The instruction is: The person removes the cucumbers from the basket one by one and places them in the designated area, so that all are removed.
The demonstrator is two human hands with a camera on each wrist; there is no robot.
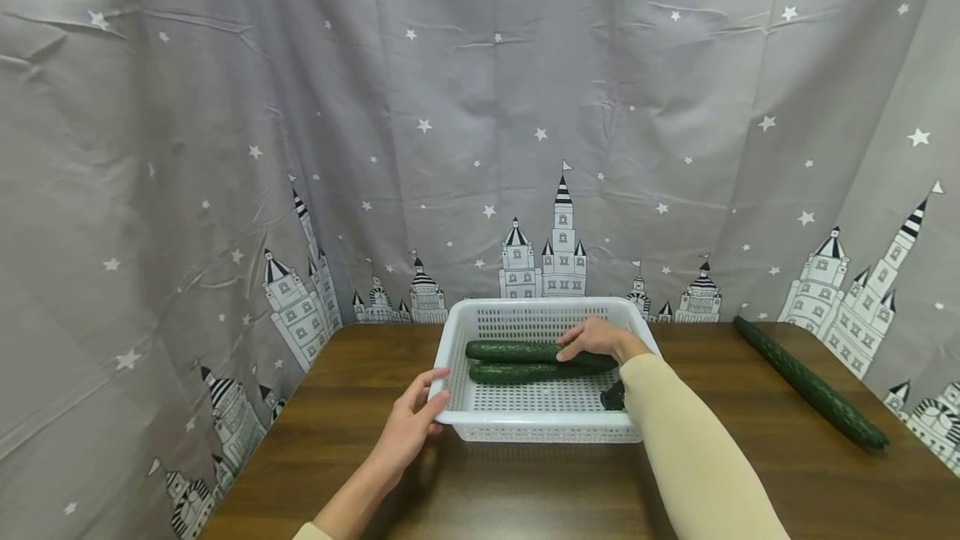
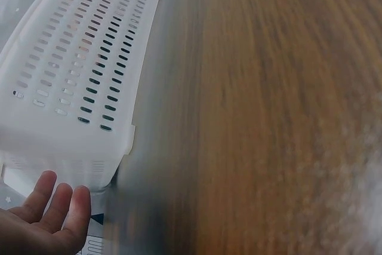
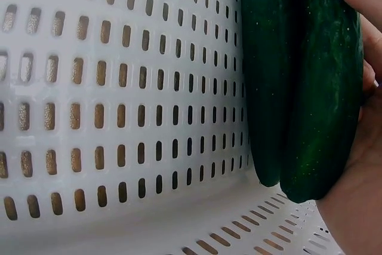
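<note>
A white slotted plastic basket (image 1: 551, 432) stands on the table with two dark green cucumbers lying side by side in it. My left hand (image 1: 408, 419) grips the basket's left rim near the front corner, thumb on top. Its fingers (image 2: 77, 216) show by the basket's end in the left wrist view. Reaching in from the right, my right hand (image 1: 596, 338) holds the back cucumber (image 1: 510, 351), its fingers around the far side. Just in front lies the other cucumber (image 1: 498, 373). In the right wrist view, the held cucumber (image 3: 325, 100) is against my palm.
A third long cucumber (image 1: 810, 386) lies slantwise on the brown wooden table (image 1: 547, 494), toward its right edge. Behind and beside the table hangs a grey curtain (image 1: 450, 107) with stars and castles. The wrist camera's dark body (image 1: 613, 396) shows under my right sleeve.
</note>
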